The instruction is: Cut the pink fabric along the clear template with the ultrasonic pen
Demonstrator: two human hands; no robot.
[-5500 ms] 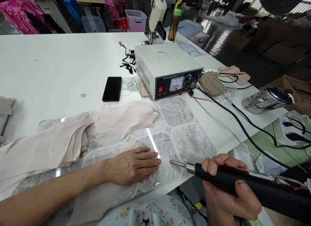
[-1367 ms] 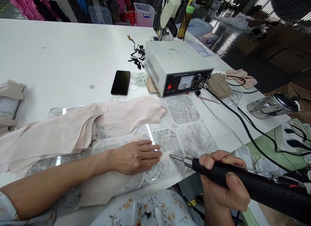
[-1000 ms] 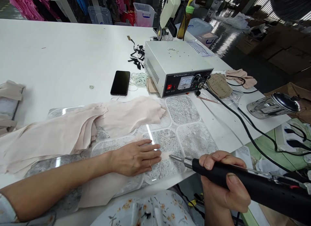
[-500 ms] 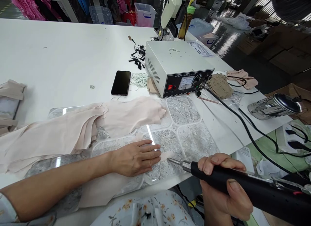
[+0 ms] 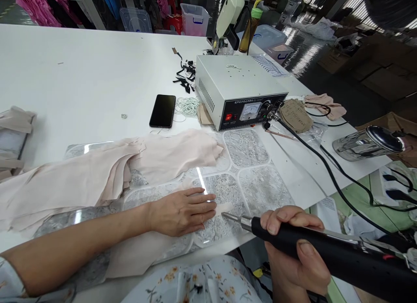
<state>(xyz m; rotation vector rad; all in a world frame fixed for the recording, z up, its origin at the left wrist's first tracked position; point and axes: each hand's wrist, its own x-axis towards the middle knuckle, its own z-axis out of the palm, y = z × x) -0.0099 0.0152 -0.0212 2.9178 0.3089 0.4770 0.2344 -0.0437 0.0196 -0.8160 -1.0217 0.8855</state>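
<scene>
Fingers of the left hand (image 5: 177, 214) lie slightly spread on pale-pink cloth (image 5: 223, 208), by the front edge of a grey marbled mat (image 5: 263, 188). Right hand (image 5: 286, 260), fingers curled, holds a black cylindrical tool (image 5: 342, 253); its metal tip (image 5: 233, 217) has shifted left, presumably working nearer the fingertips.

Left hand (image 5: 181, 212) lies flat on pale fabric (image 5: 138, 254); right hand (image 5: 295, 266) grips a black tool (image 5: 352, 254).
</scene>
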